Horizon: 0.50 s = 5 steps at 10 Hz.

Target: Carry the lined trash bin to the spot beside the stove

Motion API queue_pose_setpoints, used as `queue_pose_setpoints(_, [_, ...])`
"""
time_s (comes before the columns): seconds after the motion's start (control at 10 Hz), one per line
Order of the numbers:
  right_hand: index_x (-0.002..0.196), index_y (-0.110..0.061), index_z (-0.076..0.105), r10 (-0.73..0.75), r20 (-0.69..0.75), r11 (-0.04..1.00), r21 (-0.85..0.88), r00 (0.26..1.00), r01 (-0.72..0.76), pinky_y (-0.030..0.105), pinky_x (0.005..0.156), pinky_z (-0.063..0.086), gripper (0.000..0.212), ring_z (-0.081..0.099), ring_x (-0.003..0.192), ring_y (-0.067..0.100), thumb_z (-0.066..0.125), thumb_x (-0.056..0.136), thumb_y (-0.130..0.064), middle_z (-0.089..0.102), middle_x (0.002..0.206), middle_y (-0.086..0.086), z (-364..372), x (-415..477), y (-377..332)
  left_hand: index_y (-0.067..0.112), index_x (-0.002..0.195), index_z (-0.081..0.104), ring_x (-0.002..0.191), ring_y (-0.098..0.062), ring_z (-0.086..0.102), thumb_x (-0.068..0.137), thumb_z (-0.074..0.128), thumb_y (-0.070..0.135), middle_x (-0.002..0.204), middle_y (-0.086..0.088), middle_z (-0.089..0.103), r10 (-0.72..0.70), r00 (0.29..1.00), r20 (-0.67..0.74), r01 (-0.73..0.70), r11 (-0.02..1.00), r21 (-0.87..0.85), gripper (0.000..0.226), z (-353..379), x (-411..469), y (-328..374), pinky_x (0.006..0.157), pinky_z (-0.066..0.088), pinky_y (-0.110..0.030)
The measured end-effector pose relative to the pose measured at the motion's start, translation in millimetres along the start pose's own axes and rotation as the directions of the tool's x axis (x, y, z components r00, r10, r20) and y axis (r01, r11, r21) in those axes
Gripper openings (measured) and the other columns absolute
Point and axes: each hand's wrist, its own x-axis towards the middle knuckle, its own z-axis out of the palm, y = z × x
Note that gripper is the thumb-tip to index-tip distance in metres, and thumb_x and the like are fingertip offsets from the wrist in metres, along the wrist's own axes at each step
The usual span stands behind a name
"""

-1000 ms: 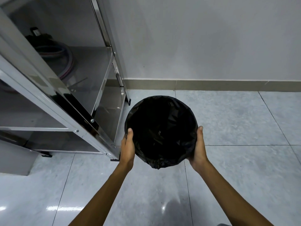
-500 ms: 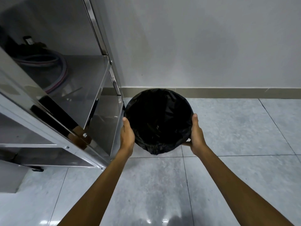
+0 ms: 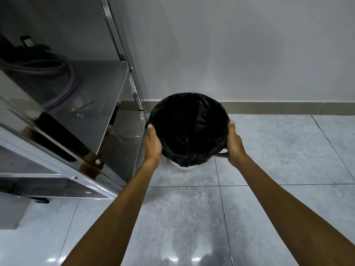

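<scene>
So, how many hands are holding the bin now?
2. The left hand grips the bin on its left side, next to the metal shelf unit. The right hand grips its right side.

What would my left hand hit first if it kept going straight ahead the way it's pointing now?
Probably the steel rack: the left hand, gripping the lined trash bin by its side, points toward the rack's corner post and the wall behind. Depth is unclear, so it might slip past the post and meet the wall.
</scene>
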Motion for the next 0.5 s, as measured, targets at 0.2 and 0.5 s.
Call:
queue_pose_setpoints(0.2, [0.145, -0.021, 0.057, -0.218, -0.137, 0.945, -0.278, 0.966, 0.174, 0.049, 0.112, 0.043, 0.066, 0.053, 0.134, 0.031, 0.023, 0.104, -0.060, 0.059, 0.145, 0.010, -3, 4, -10, 0.014, 0.159, 0.018, 0.148, -0.031, 0.031, 0.105, 0.026, 0.048, 0.161, -0.013, 0.031, 0.159, 0.984, -0.076, -0.121, 0.926, 0.359, 0.064, -6, 7, 11, 0.118, 0.028, -0.045])
queue_pose_setpoints(0.5, [0.157, -0.021, 0.038, -0.319, -0.091, 0.732, -0.656, 0.943, 0.184, 0.055, 0.112, 0.037, 0.071, 0.043, 0.141, 0.042, 0.024, 0.102, -0.064, 0.050, 0.153, 0.018, -12, 3, -30, 0.016, 0.159, 0.011, 0.150, -0.046, 0.011, 0.097, 0.030, 0.065, 0.165, -0.019, 0.013, 0.196, 0.978, 0.067, -0.163, 0.531, 0.832, 0.081, -13, -3, 47, 0.119, 0.016, -0.059])
